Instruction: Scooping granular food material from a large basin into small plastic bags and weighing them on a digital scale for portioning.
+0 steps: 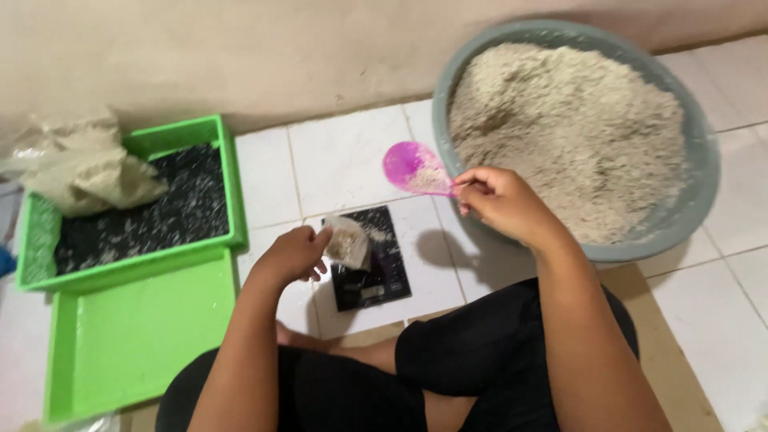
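Seated cross-legged on white floor tiles (344, 160), the person's left hand (292, 254) pinches a small clear plastic bag (346, 242) over a black digital scale (370, 260), while the right hand (500, 202) grips a pink scoop (414, 168) beside a grey basin (700, 172) of pale grain (576, 128).

Soft, even indoor light, moderately bright. The right hand (500, 200) casts a faint shadow onto the floor (336, 160) just below it. The picture is slightly soft overall, with mild stretching toward the edges.
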